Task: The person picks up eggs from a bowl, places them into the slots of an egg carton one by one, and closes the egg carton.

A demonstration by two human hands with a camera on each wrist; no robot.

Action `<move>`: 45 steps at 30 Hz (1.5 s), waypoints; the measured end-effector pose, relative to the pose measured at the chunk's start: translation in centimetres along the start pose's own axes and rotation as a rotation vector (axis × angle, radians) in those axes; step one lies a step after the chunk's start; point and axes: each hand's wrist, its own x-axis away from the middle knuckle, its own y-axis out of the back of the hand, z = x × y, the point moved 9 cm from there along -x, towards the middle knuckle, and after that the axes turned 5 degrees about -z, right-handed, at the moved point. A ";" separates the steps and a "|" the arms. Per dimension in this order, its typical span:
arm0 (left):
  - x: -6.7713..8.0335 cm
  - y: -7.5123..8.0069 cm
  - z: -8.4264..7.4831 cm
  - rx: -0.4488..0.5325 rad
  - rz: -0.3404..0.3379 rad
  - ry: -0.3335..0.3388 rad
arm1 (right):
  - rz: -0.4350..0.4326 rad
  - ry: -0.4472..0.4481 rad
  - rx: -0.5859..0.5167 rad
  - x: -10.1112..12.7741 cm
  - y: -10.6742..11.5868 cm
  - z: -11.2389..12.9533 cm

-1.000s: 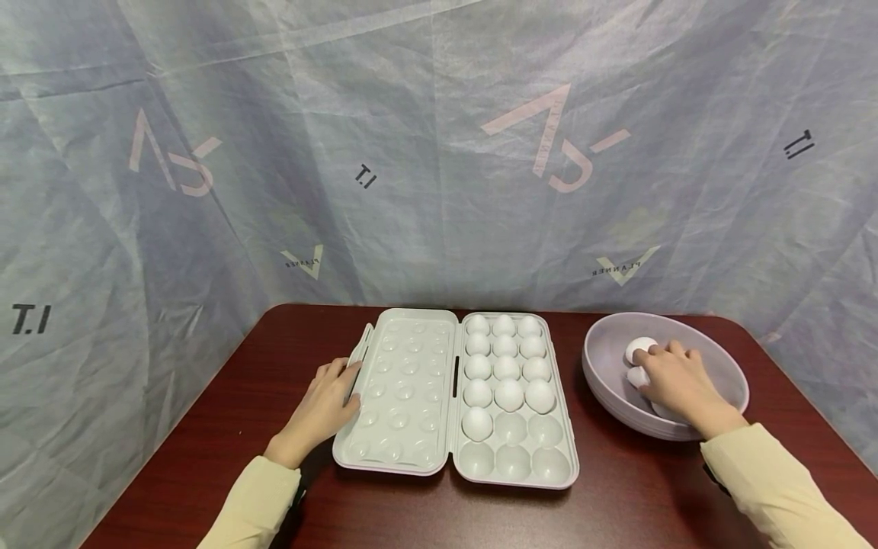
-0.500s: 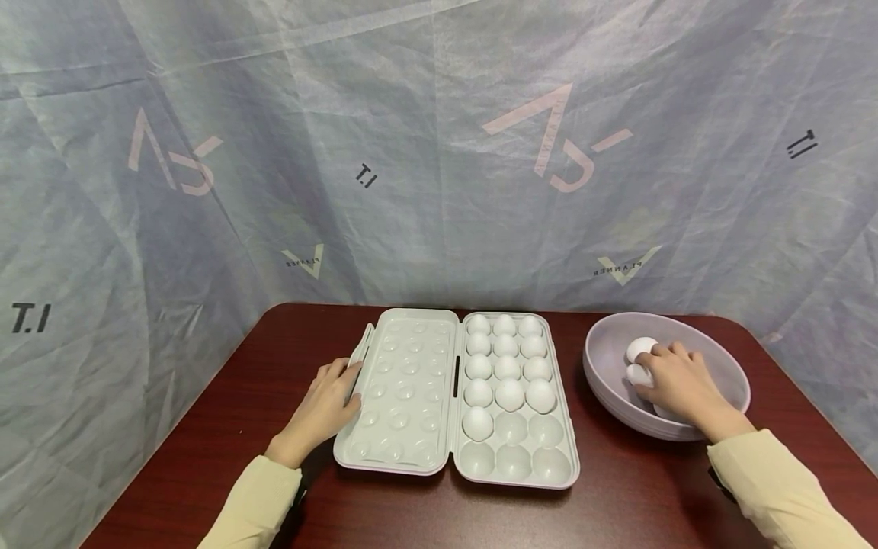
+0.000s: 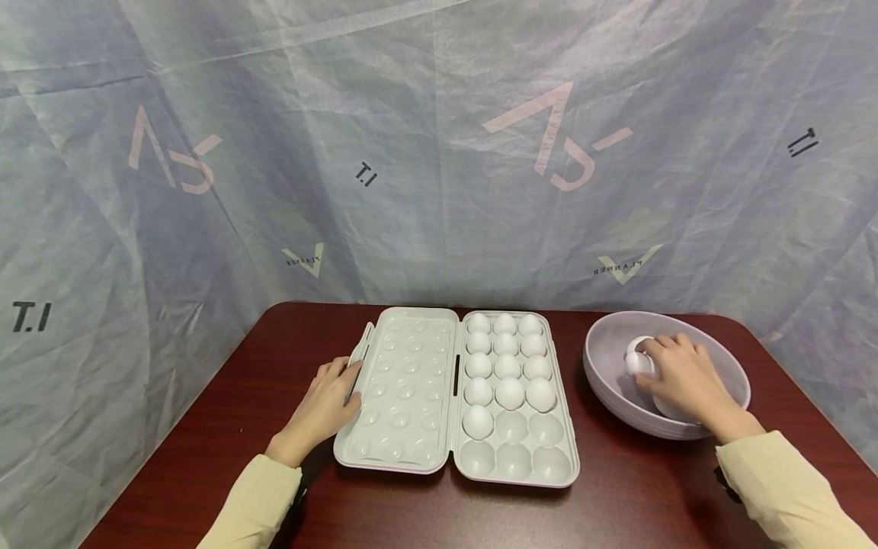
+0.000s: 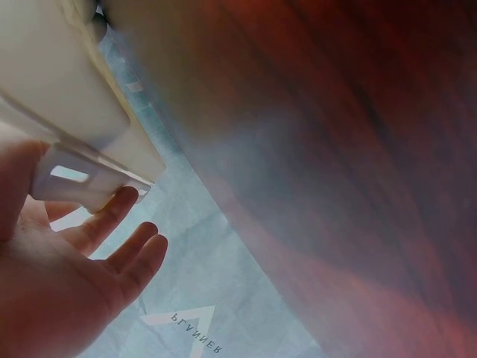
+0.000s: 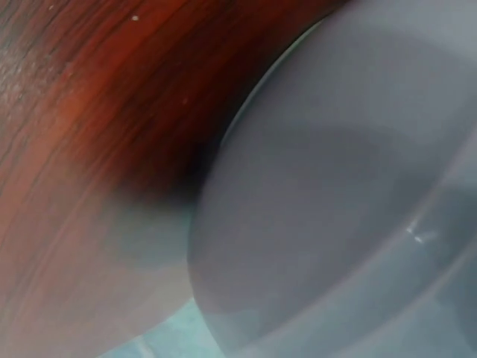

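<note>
Pale grey plastic forms the egg carton (image 3: pixel 456 396), which lies open flat at the centre of the dark red desk (image 3: pixel 206 427), its dimpled lid (image 3: pixel 405 389) to the left and its cupped tray (image 3: pixel 517 450) to the right. The tray holds thirteen white eggs (image 3: pixel 507 366): four full rows of three at the far end, then a single egg (image 3: pixel 478 422) in the left cup of the next row; the remaining near cups stand vacant. The left hand (image 3: pixel 322 408) rests at the lid's outer edge beside the latch tab (image 4: pixel 74 179), fingers (image 4: pixel 112 216) extended and relaxed, touching the plastic without gripping it. The right hand (image 3: pixel 682 377) sits inside the lavender bowl (image 3: pixel 604 358) at the right of the desk, well apart from the carton, fingers curled around one white egg (image 3: pixel 638 362) near the bowl's left wall. Whether further eggs lie beneath that hand cannot be told. The right wrist view shows only the bowl's outer wall (image 5: pixel 335 224) against the desk, out of focus. A creased blue-grey printed sheet (image 3: pixel 439 152) hangs behind the desk.
</note>
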 end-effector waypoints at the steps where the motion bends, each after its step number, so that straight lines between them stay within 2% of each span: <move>1: 0.0 0.0 0.0 0.000 0.000 0.000 | -0.021 0.008 -0.005 -0.1 0.3 0.1; 11: 0.1 -0.1 0.1 0.000 0.003 0.003 | -0.180 0.073 -0.065 -1.1 2.5 2.1; 21: -0.1 0.0 0.0 0.016 0.008 0.006 | -0.249 0.145 -0.127 -2.2 4.0 5.7; 31: 0.0 -0.1 0.0 0.011 0.011 0.009 | -0.262 0.242 -0.230 -2.3 3.4 9.6; 45: 0.1 -0.2 0.1 0.017 0.017 0.017 | -0.258 0.410 -0.290 -1.1 2.0 15.1</move>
